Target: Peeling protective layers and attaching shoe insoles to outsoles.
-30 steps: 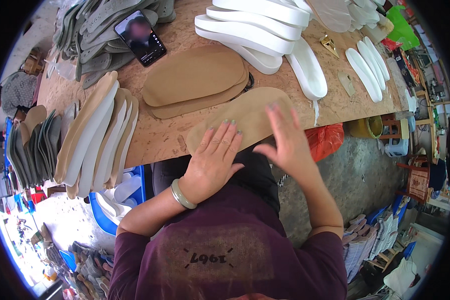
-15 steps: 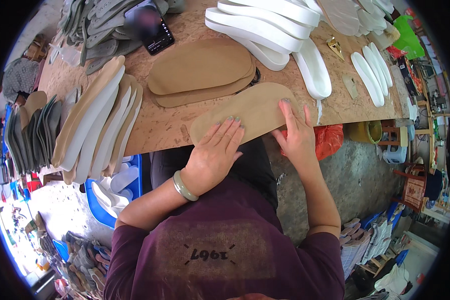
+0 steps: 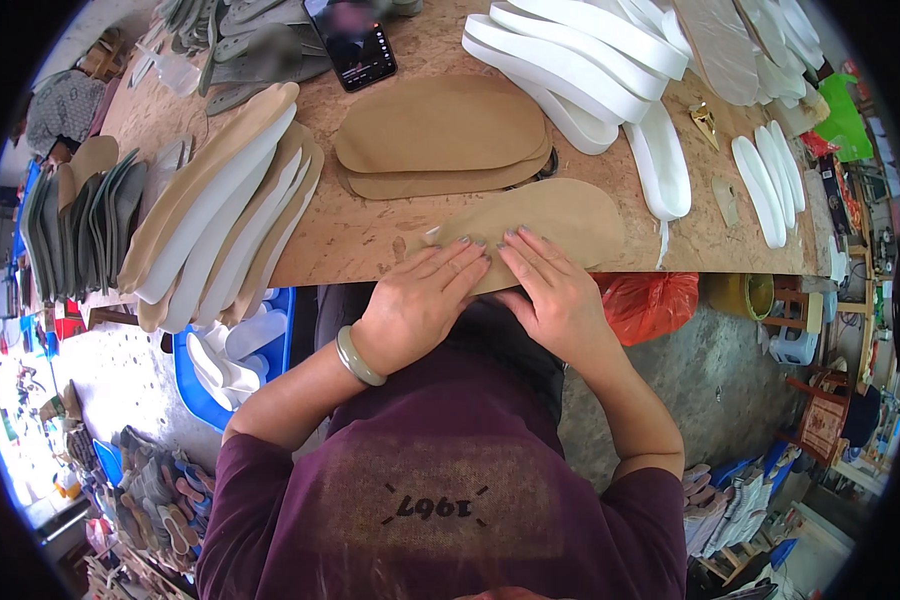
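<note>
A tan insole (image 3: pixel 570 215) lies at the front edge of the wooden workbench, directly before me. My left hand (image 3: pixel 420 295) rests flat over its left part, fingers stretched out, covering much of that end. Beside it, my right hand (image 3: pixel 555 290) lies on the insole's middle with straight fingers, its thumb low at the near edge. The fingertips of both hands almost meet. A small white bit (image 3: pixel 431 235) shows at the insole's left end. Just behind is a stack of tan insoles (image 3: pixel 440 125), with a dark loop partly hidden at its right side.
White shoe soles (image 3: pixel 580 55) are piled at the back, with one sole (image 3: pixel 660 170) nearer. Tan-and-white insoles (image 3: pixel 220 200) lean in a row on the left. A phone (image 3: pixel 355 45) lies behind the stack. Below the bench are a blue bin (image 3: pixel 192 385) and a red bag (image 3: pixel 650 305).
My right hand has moved left from the insole's right end to its middle, close to my left hand. The whole view has shifted, the bench things appearing farther right.
</note>
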A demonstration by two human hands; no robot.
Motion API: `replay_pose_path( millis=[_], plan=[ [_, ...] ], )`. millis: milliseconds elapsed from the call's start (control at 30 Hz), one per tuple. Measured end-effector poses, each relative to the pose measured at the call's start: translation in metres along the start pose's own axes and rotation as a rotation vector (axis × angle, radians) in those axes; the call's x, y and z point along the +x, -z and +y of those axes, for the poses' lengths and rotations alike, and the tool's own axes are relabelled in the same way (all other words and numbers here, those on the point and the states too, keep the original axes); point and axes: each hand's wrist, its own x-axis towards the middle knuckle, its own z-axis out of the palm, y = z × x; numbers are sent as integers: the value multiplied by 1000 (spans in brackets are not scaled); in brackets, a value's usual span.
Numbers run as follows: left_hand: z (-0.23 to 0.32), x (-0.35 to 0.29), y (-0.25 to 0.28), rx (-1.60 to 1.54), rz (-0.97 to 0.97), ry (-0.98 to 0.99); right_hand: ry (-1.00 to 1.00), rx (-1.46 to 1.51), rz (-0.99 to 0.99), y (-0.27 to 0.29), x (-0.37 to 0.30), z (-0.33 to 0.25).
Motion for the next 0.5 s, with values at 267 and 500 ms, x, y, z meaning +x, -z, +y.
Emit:
replay_pose_path(
  millis=[267, 500],
  plan=[
    [-11, -20, 22, -22, 305, 46, 71, -21, -32, -6, 12, -16],
    [-35, -3, 12, -377, 302, 470, 92, -8, -81, -13, 20, -33]
  ],
)
